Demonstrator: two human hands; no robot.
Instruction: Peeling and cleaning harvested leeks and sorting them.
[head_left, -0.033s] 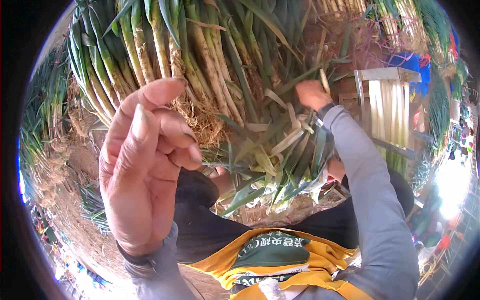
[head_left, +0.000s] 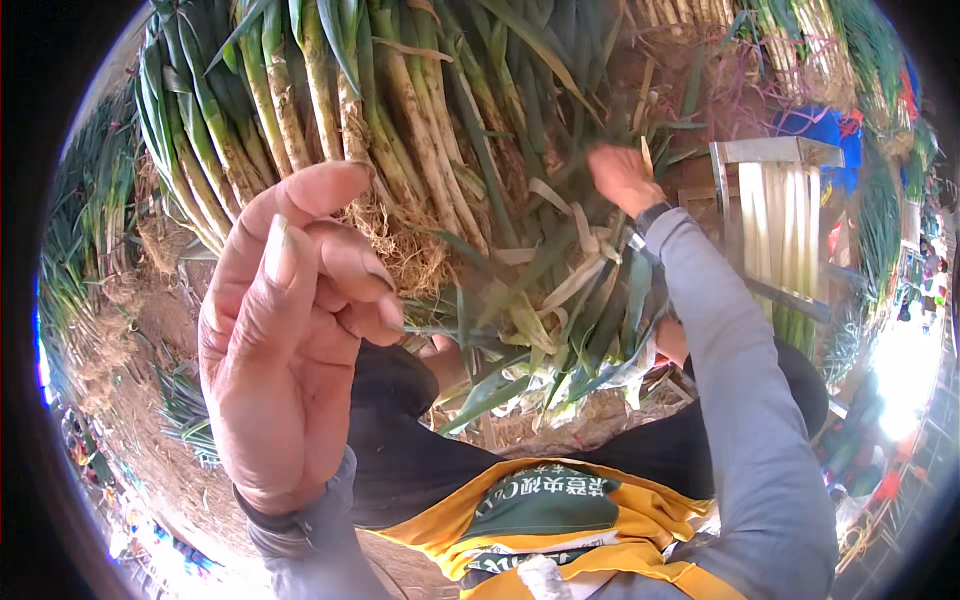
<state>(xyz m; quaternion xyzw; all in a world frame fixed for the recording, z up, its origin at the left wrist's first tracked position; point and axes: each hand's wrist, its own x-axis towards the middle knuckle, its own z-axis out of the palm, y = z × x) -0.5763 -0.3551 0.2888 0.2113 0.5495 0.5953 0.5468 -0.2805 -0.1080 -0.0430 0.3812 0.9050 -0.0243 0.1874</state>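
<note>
My left hand (head_left: 290,340) is raised close in front of the leeks, palm showing. Its thumb points up, its fingers are half curled and apart, and nothing is in it. Behind it lies a big bundle of leeks (head_left: 400,110) with soil on the pale stalks and a tangle of roots (head_left: 400,255). My right hand (head_left: 622,178) is stretched out past loose green leaves, its fingers smeared by motion; whether it holds anything cannot be made out. Just beside it shows a thin pale stalk (head_left: 646,157). Torn leaves (head_left: 590,300) are heaped between my legs.
On the right, white leek stalks (head_left: 775,225) stand in a metal frame (head_left: 775,150), with blue material (head_left: 845,140) behind. More leeks (head_left: 100,200) are stacked at the left and more (head_left: 790,40) at the far right. A yellow and green apron (head_left: 550,500) covers my lap.
My right hand has shifted slightly up and to the left, and its fingers are more blurred. My left hand is practically where it was.
</note>
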